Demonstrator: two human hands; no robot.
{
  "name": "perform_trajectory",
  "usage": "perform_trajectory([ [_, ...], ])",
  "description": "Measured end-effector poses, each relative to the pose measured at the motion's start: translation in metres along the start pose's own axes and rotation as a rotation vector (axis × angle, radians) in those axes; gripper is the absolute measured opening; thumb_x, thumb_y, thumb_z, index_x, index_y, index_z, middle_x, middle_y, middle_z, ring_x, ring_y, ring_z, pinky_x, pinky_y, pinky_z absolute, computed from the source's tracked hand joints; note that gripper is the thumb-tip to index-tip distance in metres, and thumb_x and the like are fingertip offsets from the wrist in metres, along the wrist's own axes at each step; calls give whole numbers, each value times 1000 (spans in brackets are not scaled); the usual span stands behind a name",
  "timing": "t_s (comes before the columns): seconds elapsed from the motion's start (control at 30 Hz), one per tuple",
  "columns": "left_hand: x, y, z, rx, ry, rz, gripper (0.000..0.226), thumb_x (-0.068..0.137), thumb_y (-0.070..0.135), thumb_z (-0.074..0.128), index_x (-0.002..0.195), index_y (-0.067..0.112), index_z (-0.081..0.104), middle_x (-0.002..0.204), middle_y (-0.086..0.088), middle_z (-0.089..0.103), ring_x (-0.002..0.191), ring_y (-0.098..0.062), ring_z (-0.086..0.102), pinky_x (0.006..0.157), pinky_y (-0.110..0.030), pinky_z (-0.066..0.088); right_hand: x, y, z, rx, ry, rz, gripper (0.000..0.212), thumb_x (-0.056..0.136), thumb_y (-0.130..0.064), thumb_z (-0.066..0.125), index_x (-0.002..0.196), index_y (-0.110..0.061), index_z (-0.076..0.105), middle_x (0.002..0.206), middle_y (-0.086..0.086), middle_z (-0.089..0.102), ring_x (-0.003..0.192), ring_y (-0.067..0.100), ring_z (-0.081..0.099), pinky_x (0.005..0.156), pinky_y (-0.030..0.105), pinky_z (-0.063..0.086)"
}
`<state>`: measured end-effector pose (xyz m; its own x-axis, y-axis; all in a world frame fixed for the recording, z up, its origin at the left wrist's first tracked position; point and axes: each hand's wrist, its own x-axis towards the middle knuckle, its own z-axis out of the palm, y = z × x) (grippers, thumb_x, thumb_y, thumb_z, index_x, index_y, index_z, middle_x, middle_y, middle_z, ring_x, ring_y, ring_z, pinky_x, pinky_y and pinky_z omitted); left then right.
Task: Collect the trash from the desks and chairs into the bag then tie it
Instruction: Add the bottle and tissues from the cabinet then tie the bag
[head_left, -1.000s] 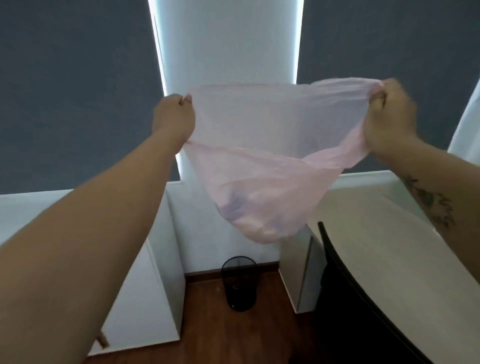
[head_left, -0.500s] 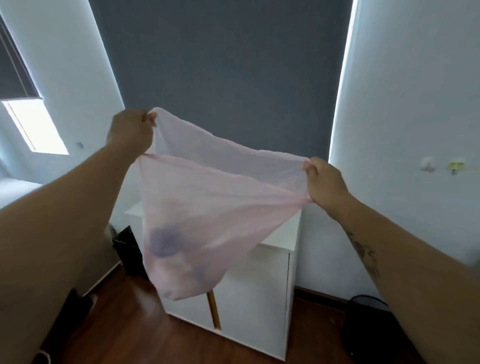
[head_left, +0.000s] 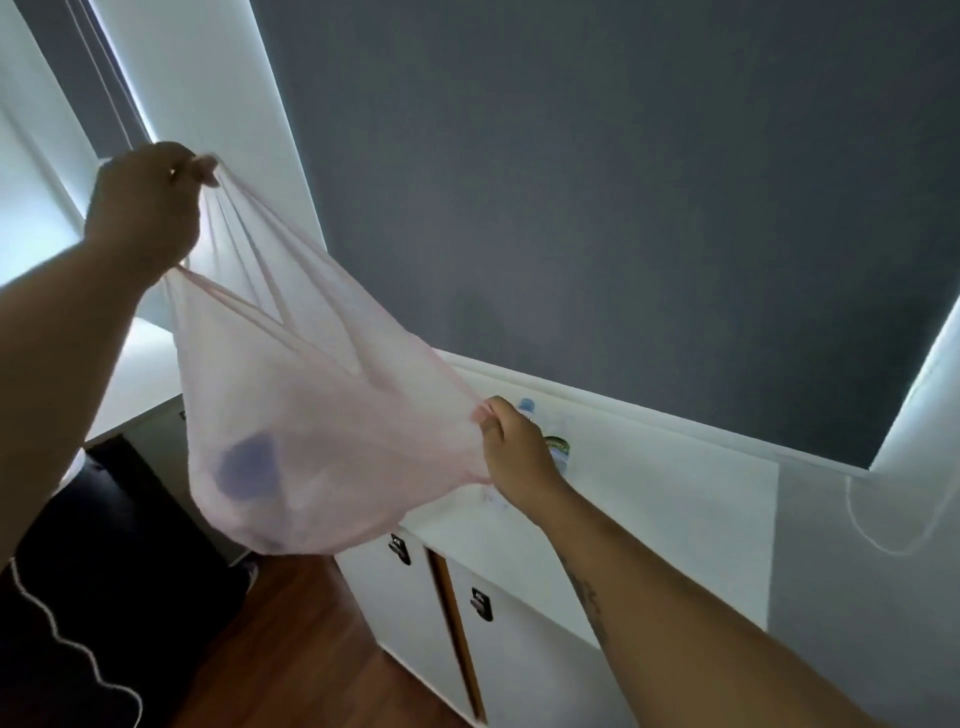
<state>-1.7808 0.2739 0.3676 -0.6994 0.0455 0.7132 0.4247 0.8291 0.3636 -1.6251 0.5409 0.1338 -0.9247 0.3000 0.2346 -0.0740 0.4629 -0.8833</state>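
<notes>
- Gripping one edge of the bag's mouth at the upper left, the left hand is pinching it shut-fisted.
- Hanging mid-frame, the pink bag is holding dark trash.
- At centre right, the right hand is pinching the opposite edge; keeping both edges apart should ease the next drop-in.

Bag hung at centre-left of frame, gripped at its upper left by the left hand and at its right edge by the right hand. Contents sat in the bag's bottom. Worktop ran from centre to right of frame, behind and below the bag. A bottle lay on the worktop, partly hidden behind the right hand. Cabinet doors stood under the worktop; floor at lower centre, chair at lower left.
</notes>
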Motion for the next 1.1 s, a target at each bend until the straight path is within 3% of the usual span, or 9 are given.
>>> perform_trajectory([
  [0.17,31,-10,68,-27,-21,10,47,102,45,43,108,9,73,118,-19,69,117,-37,60,103,-40,44,64,42,18,38,-76,40,28,100,-40,38,92,-20,56,67,-8,52,65,12,49,61,28,37],
  [0.33,39,-25,135,-29,-132,43,44,103,44,43,110,12,72,100,-20,69,97,-39,62,83,-32,43,87,110,6,-235,201,220,68,82,-75,29,125,-32,59,126,6,54,115,26,51,94,38,44],
  [0.43,40,-30,167,-66,-191,85,42,104,43,44,111,13,72,92,-19,68,84,-36,60,76,-29,39,82,139,6,-549,117,480,78,82,-70,50,148,-37,25,153,9,22,133,36,31,101,47,41],
  [0.5,40,-26,185,-91,-224,104,41,105,40,44,111,10,72,92,-22,67,84,-38,60,74,-30,38,76,152,17,-603,30,581,88,82,-61,60,151,-39,10,153,12,18,130,38,35,99,48,42],
  [0.7,46,-18,231,-130,-370,175,40,105,43,43,101,14,71,103,-12,71,98,-33,63,80,-31,40,88,168,17,-237,231,685,77,88,-16,62,151,-25,20,124,18,38,91,31,56,84,38,52],
  [0.77,49,-18,238,-126,-401,210,41,106,41,42,98,11,70,102,-13,71,97,-33,63,81,-32,41,99,158,5,-138,356,610,72,89,-14,60,151,-21,24,128,22,41,88,29,51,81,31,47],
  [0.87,53,-21,246,-75,-450,192,44,106,39,40,79,9,57,84,-11,62,87,-33,58,76,-34,40,117,118,0,-90,482,222,70,93,-11,58,151,-22,22,139,15,34,111,22,51,89,23,41],
  [1.0,53,-32,252,1,-483,127,46,105,39,38,64,19,41,80,-7,54,82,-30,52,74,-35,40,138,52,21,-144,366,-222,71,95,-21,57,148,-44,16,153,-2,22,130,-5,34,96,9,37],
  [1.1,53,-35,251,5,-478,67,48,106,38,39,61,20,38,80,-6,52,82,-29,48,74,-33,37,143,21,37,-264,162,-324,71,96,-30,55,144,-54,8,157,-9,15,129,-7,30,91,4,36],
])
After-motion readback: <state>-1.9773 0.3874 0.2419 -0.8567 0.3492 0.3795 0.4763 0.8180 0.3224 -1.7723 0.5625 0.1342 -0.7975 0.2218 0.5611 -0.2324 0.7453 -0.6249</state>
